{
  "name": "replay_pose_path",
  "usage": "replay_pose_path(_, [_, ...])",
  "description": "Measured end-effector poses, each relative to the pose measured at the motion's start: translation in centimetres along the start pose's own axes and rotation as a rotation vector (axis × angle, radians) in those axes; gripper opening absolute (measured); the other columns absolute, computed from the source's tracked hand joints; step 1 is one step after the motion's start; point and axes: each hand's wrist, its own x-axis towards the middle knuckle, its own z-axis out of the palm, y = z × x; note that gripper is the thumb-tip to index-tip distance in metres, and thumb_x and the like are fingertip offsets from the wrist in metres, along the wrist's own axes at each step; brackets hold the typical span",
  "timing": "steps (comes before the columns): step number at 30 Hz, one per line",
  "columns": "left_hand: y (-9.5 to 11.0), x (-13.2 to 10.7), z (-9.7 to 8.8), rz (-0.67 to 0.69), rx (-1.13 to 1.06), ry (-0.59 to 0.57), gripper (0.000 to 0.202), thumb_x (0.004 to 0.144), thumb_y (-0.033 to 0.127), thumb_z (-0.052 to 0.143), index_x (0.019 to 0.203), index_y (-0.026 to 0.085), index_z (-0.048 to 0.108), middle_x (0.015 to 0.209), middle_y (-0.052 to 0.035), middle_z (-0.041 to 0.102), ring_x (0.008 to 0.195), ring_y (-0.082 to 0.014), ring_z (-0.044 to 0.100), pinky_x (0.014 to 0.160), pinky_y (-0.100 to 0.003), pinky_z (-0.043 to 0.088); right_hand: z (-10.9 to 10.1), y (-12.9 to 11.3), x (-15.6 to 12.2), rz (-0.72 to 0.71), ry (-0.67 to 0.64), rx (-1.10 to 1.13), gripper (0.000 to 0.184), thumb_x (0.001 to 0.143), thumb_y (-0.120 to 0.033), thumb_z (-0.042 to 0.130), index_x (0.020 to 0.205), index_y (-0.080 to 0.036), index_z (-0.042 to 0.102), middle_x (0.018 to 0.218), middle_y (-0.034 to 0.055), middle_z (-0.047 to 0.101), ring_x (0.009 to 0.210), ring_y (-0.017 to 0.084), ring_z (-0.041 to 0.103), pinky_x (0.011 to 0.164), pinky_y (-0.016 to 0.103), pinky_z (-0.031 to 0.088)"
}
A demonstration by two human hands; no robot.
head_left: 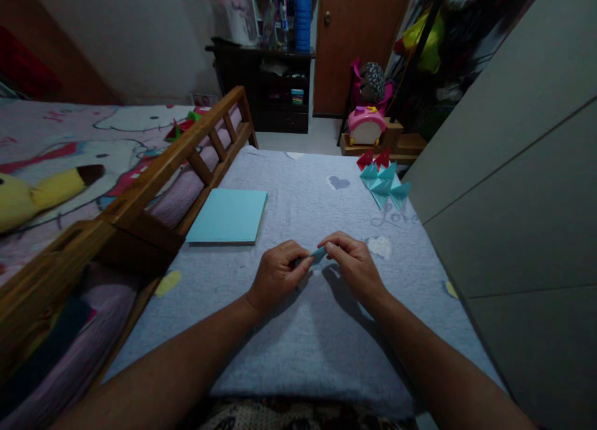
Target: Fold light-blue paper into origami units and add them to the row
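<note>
A small folded piece of teal paper (pixel 318 255) is pinched between my two hands, just above the cloth-covered surface. My left hand (pixel 281 269) grips its left end between thumb and fingers. At the other end, my right hand (pixel 353 265) holds it with thumb and forefinger. Much of the paper is hidden behind my fingers. Left of my hands lies a square stack of teal paper (pixel 227 215). Beyond my right hand sit several folded teal paper shapes (pixel 383 182) with pointed tips, and red folded paper shapes (pixel 373 160) behind them.
A pale blue patterned cloth (pixel 280 169) covers the surface. A wooden bed rail (pixel 186 163) runs along the left, with a bed and a yellow plush toy (pixel 44 194) beyond it. A pale cabinet (pixel 522 187) borders the right. Behind stand a dark shelf unit (pixel 261 82) and a pink toy case (pixel 366 127).
</note>
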Motion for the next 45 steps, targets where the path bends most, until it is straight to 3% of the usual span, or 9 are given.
replay_pose_path(7, [-0.2, 0.1, -0.1, -0.288, -0.3, -0.107, 0.022, 0.085, 0.033, 0.066, 0.072, 0.015, 0.068, 0.065, 0.0004, 0.058, 0.06, -0.0122, 0.052, 0.057, -0.023, 0.038, -0.3, 0.5, 0.3, 0.031, 0.026, 0.168, 0.029, 0.09, -0.044, 0.056, 0.09, -0.019, 0.071, 0.077, 0.0014, 0.062, 0.071, 0.015, 0.055, 0.068, 0.029, 0.044])
replay_pose_path(11, [-0.5, 0.2, 0.1, -0.426, -0.518, -0.135, 0.027, 0.083, 0.04, 0.069, 0.078, 0.013, 0.069, 0.069, -0.0016, 0.062, 0.063, -0.0128, 0.055, 0.06, -0.024, 0.042, 0.0, 0.8, 0.3, 0.081, -0.039, 0.203, 0.029, 0.077, -0.041, 0.073, 0.095, -0.02, 0.066, 0.076, -0.002, 0.058, 0.066, 0.013, 0.052, 0.061, 0.026, 0.042])
replay_pose_path(16, [-0.5, 0.3, 0.3, -0.459, -0.606, -0.196, 0.028, 0.076, 0.04, 0.077, 0.082, 0.013, 0.069, 0.073, -0.0017, 0.064, 0.065, -0.0127, 0.057, 0.062, -0.023, 0.044, 0.6, 1.0, 0.1, 0.138, -0.151, 0.13, 0.023, 0.076, -0.037, 0.07, 0.07, -0.019, 0.057, 0.064, -0.0029, 0.053, 0.059, 0.012, 0.049, 0.056, 0.026, 0.039])
replay_pose_path(24, [-0.6, 0.3, 0.3, -0.465, -0.5, -0.302, 0.033, 0.079, 0.045, 0.072, 0.071, 0.014, 0.064, 0.063, 0.0005, 0.055, 0.057, -0.0099, 0.046, 0.05, -0.021, 0.035, 0.5, 0.4, 0.0, 0.122, -0.122, 0.085, 0.02, 0.078, -0.036, 0.066, 0.071, -0.018, 0.061, 0.062, -0.0033, 0.054, 0.057, 0.011, 0.049, 0.055, 0.025, 0.039])
replay_pose_path(31, [-0.7, 0.1, 0.2, -0.437, -0.463, -0.359, 0.029, 0.078, 0.04, 0.07, 0.068, 0.014, 0.062, 0.06, 0.0024, 0.051, 0.054, -0.0085, 0.043, 0.049, -0.02, 0.031, -1.0, -0.1, 0.8, 0.024, 0.033, 0.038, 0.022, 0.079, -0.038, 0.068, 0.07, -0.018, 0.069, 0.06, -0.0026, 0.056, 0.058, 0.011, 0.048, 0.055, 0.026, 0.037])
replay_pose_path(35, [-0.5, 0.2, 0.2, -0.489, -0.487, -0.309, 0.028, 0.077, 0.04, 0.072, 0.069, 0.014, 0.063, 0.061, 0.0017, 0.054, 0.054, -0.0087, 0.046, 0.049, -0.02, 0.033, -1.8, 0.0, 1.1, 0.043, 0.131, 0.113, 0.024, 0.081, -0.042, 0.068, 0.079, -0.018, 0.07, 0.065, -0.0019, 0.058, 0.058, 0.011, 0.05, 0.057, 0.025, 0.041])
replay_pose_path(38, [-0.4, 0.4, 0.2, -0.544, -0.545, -0.234, 0.031, 0.076, 0.044, 0.074, 0.074, 0.015, 0.066, 0.063, 0.0011, 0.058, 0.053, -0.0092, 0.049, 0.049, -0.02, 0.037, -1.5, 0.4, 0.9, 0.1, -0.027, 0.104, 0.028, 0.078, -0.044, 0.071, 0.09, -0.019, 0.067, 0.073, -0.0018, 0.059, 0.062, 0.012, 0.051, 0.057, 0.025, 0.041])
replay_pose_path(41, [-0.5, 0.5, 0.1, -0.577, -0.597, -0.179, 0.036, 0.072, 0.048, 0.077, 0.08, 0.014, 0.068, 0.063, 0.001, 0.059, 0.051, -0.009, 0.049, 0.049, -0.02, 0.038, -0.8, 0.9, 0.5, 0.126, -0.241, 0.0, 0.029, 0.076, -0.043, 0.072, 0.085, -0.018, 0.064, 0.072, -0.0019, 0.057, 0.065, 0.012, 0.051, 0.058, 0.024, 0.039])
replay_pose_path(45, [-0.5, 0.6, 0.0, -0.588, -0.635, -0.157, 0.038, 0.07, 0.048, 0.08, 0.08, 0.013, 0.069, 0.061, 0.0015, 0.057, 0.051, -0.0085, 0.046, 0.047, -0.019, 0.036, -0.3, 1.2, 0.3, 0.112, -0.292, -0.045, 0.027, 0.082, -0.043, 0.064, 0.074, -0.017, 0.062, 0.067, -0.0023, 0.054, 0.061, 0.011, 0.046, 0.056, 0.024, 0.035])
